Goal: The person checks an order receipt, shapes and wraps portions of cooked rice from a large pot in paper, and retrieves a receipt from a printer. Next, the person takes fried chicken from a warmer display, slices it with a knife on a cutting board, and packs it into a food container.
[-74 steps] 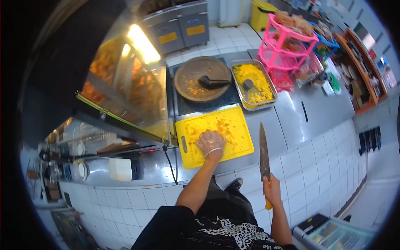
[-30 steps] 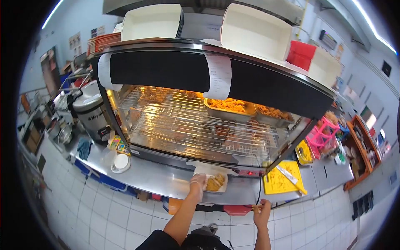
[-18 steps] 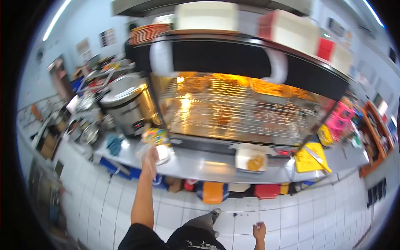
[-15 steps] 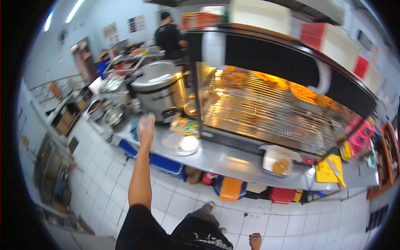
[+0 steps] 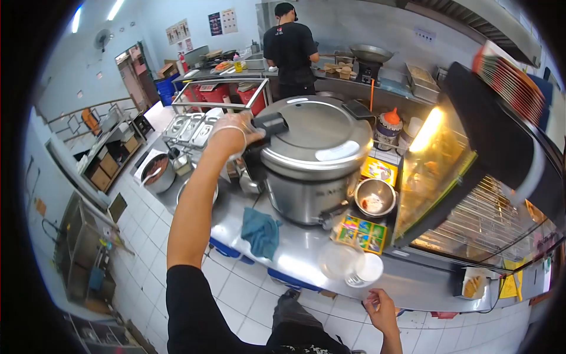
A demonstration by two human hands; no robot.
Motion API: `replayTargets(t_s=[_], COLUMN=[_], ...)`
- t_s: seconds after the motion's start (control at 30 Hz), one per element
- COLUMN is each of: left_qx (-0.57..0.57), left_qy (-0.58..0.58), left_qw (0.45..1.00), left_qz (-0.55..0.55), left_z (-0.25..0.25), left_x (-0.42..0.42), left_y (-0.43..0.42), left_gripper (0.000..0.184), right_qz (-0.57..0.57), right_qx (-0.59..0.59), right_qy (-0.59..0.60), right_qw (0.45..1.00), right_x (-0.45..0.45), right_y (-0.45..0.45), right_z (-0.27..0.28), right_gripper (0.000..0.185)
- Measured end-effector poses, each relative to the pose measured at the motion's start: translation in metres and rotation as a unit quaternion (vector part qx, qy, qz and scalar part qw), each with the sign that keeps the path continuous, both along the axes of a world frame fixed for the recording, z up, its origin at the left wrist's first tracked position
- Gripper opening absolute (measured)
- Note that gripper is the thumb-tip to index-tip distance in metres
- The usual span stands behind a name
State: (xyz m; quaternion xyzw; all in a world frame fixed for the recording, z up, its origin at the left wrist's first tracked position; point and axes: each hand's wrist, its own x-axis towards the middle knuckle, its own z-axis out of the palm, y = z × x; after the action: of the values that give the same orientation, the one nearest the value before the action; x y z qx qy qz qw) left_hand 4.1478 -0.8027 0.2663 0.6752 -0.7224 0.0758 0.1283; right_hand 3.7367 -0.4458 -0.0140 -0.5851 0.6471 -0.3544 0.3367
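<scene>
My left hand (image 5: 232, 134), in a clear plastic glove, reaches forward with its fingers closed around the black side handle (image 5: 271, 125) of a large steel cooker's lid (image 5: 315, 133). The lid sits over the cooker body (image 5: 306, 197). My right hand (image 5: 382, 310) hangs low by the counter's front edge, fingers loosely curled and apart, holding nothing I can see. Just beyond it are a white bowl (image 5: 369, 268) and a translucent round lid (image 5: 341, 261). A blue-green cloth (image 5: 260, 234) lies on the counter in front of the cooker.
Right of the cooker stand a small steel bowl (image 5: 375, 197) and a lit glass food warmer (image 5: 436, 177). At left are a pot of dark food with a spoon (image 5: 158, 173) and steel lidded pans (image 5: 191, 128). A co-worker (image 5: 290, 53) stands at the back counter.
My view has swung left and closer to the cooker. My left hand has moved from above the counter onto the lid's handle. My right hand has risen nearer the counter's edge.
</scene>
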Motion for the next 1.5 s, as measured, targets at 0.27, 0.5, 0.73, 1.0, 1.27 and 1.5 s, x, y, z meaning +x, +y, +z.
replayTargets(t_s=[0.27,0.5,0.73,1.0,1.27,1.5], left_qx=[0.094,0.081,-0.169,0.404,0.317,0.37], left_qy=[0.01,0.013,0.068,0.438,0.338,0.248], left_qw=[0.991,0.983,0.957,0.801,0.849,0.887], left_qz=[-0.09,-0.166,-0.224,0.052,0.254,0.119], left_z=[0.018,0.009,-0.022,-0.223,-0.564,-0.776], left_x=[0.018,0.036,0.139,0.298,0.466,0.535], left_y=[-0.055,-0.075,0.027,0.27,0.212,0.0], left_gripper=[0.038,0.038,0.045,0.042,0.079,0.059], right_qz=[0.056,0.049,0.184,0.358,0.36,0.32], right_qx=[0.038,0.074,0.083,0.216,0.333,0.402], right_qy=[-0.024,-0.023,0.035,-0.013,0.05,0.199], right_qw=[0.997,0.996,0.979,0.908,0.87,0.834], right_x=[0.145,0.199,0.262,0.373,0.461,0.573], right_y=[-0.091,-0.106,-0.087,-0.044,-0.032,-0.071], right_z=[0.073,0.072,0.073,-0.046,-0.163,-0.299], right_gripper=[0.038,0.036,0.042,0.039,0.035,0.036])
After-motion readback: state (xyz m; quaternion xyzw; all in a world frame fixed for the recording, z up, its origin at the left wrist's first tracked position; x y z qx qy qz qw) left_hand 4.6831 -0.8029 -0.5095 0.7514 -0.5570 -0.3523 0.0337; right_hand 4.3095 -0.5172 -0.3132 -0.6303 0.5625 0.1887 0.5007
